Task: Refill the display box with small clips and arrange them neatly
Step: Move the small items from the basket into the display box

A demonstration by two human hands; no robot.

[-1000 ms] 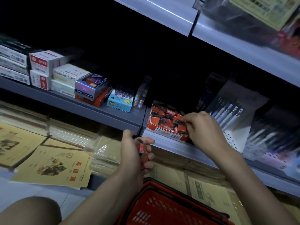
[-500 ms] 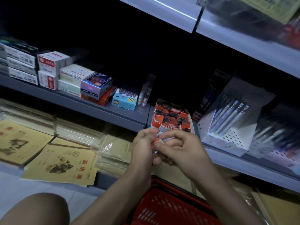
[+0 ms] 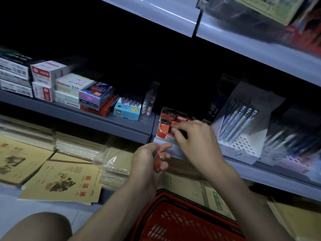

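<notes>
The red display box (image 3: 166,129) stands at the front edge of the grey shelf (image 3: 121,124), between a blue box (image 3: 126,112) and a white pen stand (image 3: 243,145), with dark clips seen inside it. The right hand (image 3: 196,145) is held over the box's front corner, its fingers (image 3: 177,126) curled and a small dark clip (image 3: 181,134) pinched beneath them. A small red packet (image 3: 158,160) is gripped in the left hand (image 3: 145,160), just below the shelf edge. A red basket (image 3: 182,221) is seen beneath both forearms.

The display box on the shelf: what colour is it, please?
The display box is red; head view shows it best.
</notes>
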